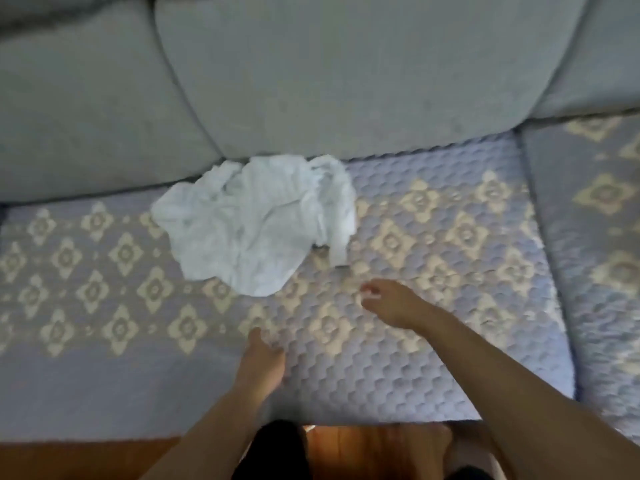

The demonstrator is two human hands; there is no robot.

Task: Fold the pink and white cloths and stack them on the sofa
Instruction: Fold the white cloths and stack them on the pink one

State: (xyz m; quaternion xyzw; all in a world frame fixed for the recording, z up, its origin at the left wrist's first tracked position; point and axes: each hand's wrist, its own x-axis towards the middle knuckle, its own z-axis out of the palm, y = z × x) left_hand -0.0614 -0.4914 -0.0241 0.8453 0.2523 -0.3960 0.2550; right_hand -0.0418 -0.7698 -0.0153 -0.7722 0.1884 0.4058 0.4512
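Neither grip holds cloth: left hand [260, 355] and right hand [388, 306] hover loosely curled over the sofa [433, 358]. The crumpled white cloth [249, 220] risks folding unevenly if grabbed mid-bunch; no pink cloth shows.

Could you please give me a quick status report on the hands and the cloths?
Left hand and right hand over the sofa seat, holding nothing. White cloth crumpled, unfolded. Pink cloth not in view. Nothing in the way.

Grey sofa [311, 81], wooden floor [363, 448]
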